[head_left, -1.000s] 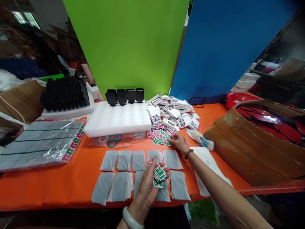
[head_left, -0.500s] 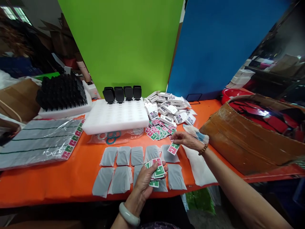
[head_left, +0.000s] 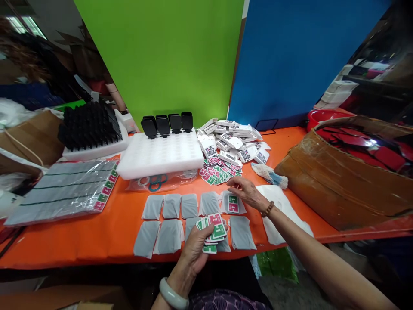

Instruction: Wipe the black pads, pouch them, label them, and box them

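My left hand (head_left: pixel 197 246) grips a fanned stack of green and pink cards (head_left: pixel 215 228) low over the front of the table. Above the back row's right end, my right hand (head_left: pixel 247 191) hovers with its fingers apart, holding nothing. Just under it, a single green and pink card (head_left: pixel 233 204) lies on a grey pouch (head_left: pixel 241 207). More grey pouches (head_left: pixel 172 206) lie flat in two rows, some partly hidden by my left hand and the stack. Behind them is a loose heap of the same cards (head_left: pixel 217 173).
White small boxes (head_left: pixel 232 140) are piled at the back. Left of them, a white foam block (head_left: pixel 161 155) bears black stands (head_left: pixel 163 124). A cardboard box (head_left: pixel 342 181) fills the right side, near a knitted glove (head_left: pixel 269 174). Bagged grey sheets (head_left: pixel 64 185) lie left.
The card that was in my right hand now lies on the back row's rightmost pouch. My right hand has let go and its fingers have opened. The view has shifted slightly.
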### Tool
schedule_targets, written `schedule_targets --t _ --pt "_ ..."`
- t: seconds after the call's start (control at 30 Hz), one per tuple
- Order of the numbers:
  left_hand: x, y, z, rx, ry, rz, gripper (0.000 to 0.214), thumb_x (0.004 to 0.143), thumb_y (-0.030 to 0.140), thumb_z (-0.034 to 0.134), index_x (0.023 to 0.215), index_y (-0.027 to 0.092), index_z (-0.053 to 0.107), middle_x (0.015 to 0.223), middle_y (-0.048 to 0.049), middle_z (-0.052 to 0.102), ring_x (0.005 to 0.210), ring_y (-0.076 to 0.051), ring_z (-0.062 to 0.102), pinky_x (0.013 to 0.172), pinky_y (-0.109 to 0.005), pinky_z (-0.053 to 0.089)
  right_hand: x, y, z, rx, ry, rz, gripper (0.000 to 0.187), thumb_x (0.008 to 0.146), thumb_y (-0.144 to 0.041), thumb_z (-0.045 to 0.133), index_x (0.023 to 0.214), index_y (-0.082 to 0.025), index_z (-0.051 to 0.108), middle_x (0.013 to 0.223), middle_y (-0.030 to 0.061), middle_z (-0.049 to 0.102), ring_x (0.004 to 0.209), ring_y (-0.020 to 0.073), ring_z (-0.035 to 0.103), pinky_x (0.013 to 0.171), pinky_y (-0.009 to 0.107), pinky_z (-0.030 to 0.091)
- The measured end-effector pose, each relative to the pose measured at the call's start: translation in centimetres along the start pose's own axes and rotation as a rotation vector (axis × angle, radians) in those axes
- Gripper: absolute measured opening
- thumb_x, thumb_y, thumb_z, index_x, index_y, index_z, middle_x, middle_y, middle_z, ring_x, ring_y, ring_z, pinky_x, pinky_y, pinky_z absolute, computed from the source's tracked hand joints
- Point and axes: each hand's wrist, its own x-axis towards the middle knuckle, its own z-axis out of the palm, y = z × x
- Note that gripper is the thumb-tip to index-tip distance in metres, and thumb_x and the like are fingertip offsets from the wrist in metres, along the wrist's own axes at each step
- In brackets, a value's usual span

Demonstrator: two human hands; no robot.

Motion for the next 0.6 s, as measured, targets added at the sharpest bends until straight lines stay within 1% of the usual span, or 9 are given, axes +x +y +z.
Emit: schedule_targets --t 0.03,0.07,0.13,0.2,0.27,0.33,0.43,0.53,0.6 --pt "0.1 -0.1 -0.1 0.006 -0.003 0.019 0.023 0.063 0.016 0.081 0.082 0.009 0.071 0.078 -0.0134 0.074 0.081 -0.029 0.071 0.081 -0.038 0.054 -0.9 -0.6 0.5 0.033 0.004 0.019 0.010 0.083 -0.029 0.058 0.084 -0.020 0.061 0.084 0.0033 0.063 0.075 0.0163 0.056 0.068 0.029 0.045" --pt "0.2 -0.2 -0.2 0.011 -0.008 0.039 0.028 0.060 0.018 0.084 0.083 0.009 0.071 0.077 -0.0123 0.074 0.079 -0.028 0.071 0.079 -0.037 0.054 -1.8 -1.1 1.1 0.084 -0.025 0.052 0.013 0.084 -0.032 0.058 0.082 -0.020 0.061 0.079 0.0018 0.061 0.070 0.0153 0.055 0.064 0.027 0.044" --pt "0.4 -0.3 -0.3 0.017 -0.021 0.081 0.036 0.056 0.021 0.087 0.086 0.008 0.071 0.077 -0.0108 0.074 0.076 -0.025 0.071 0.075 -0.033 0.054 -3.6 -2.2 2.4 0.212 -0.124 0.131 0.018 0.082 -0.037 0.063 0.082 -0.020 0.061 0.074 -0.0005 0.059 0.064 0.0133 0.052 0.058 0.025 0.041" --pt "0.4 -0.3 -0.4 0.027 -0.025 0.121 0.041 0.053 0.022 0.088 0.087 0.008 0.071 0.078 -0.0097 0.074 0.073 -0.023 0.070 0.071 -0.029 0.053 -5.0 -3.1 3.7 0.355 -0.182 0.192 0.023 0.078 -0.040 0.068 0.084 -0.020 0.061 0.073 -0.0019 0.057 0.063 0.0118 0.050 0.057 0.024 0.040" --pt "0.2 -0.2 -0.5 0.041 -0.017 0.147 0.042 0.051 0.022 0.089 0.086 0.008 0.071 0.077 -0.0085 0.074 0.071 -0.020 0.069 0.069 -0.027 0.052 -5.6 -3.9 4.6 0.487 -0.200 0.239 0.026 0.075 -0.040 0.072 0.081 -0.019 0.059 0.069 -0.0036 0.054 0.061 0.0104 0.048 0.056 0.023 0.038" --pt "0.0 -0.1 -0.6 0.049 -0.001 0.153 0.042 0.051 0.021 0.089 0.086 0.009 0.070 0.078 -0.0074 0.074 0.072 -0.019 0.069 0.068 -0.026 0.053 -5.4 -4.4 5.0 0.589 -0.216 0.287 0.028 0.073 -0.041 0.073 0.075 -0.018 0.056 0.064 -0.0052 0.050 0.057 0.0089 0.045 0.053 0.022 0.037" --pt "-0.6 0.4 -1.1 0.044 0.050 0.123 0.041 0.056 0.023 0.087 0.091 0.010 0.068 0.082 -0.0088 0.074 0.076 -0.022 0.071 0.070 -0.029 0.055 -4.2 -4.6 4.9 0.620 -0.202 0.339 0.031 0.071 -0.043 0.072 0.071 -0.019 0.052 0.060 -0.0056 0.050 0.050 0.0080 0.044 0.049 0.022 0.036" --pt "-1.5 1.1 -2.1 -0.001 0.104 0.082 0.037 0.066 0.025 0.081 0.096 0.009 0.067 0.090 -0.0132 0.074 0.082 -0.027 0.072 0.073 -0.036 0.057 -2.4 -3.8 5.1 0.535 -0.117 0.345 0.028 0.071 -0.042 0.068 0.073 -0.020 0.051 0.058 -0.0058 0.050 0.047 0.0087 0.044 0.046 0.022 0.036" --pt "-2.1 1.5 -2.9 -0.045 0.105 0.061 0.032 0.069 0.023 0.078 0.096 0.008 0.067 0.096 -0.0155 0.074 0.087 -0.029 0.071 0.077 -0.038 0.057 -1.4 -3.0 5.8 0.404 -0.060 0.318 0.023 0.073 -0.039 0.063 0.074 -0.021 0.049 0.056 -0.0061 0.049 0.045 0.0100 0.045 0.046 0.023 0.036"
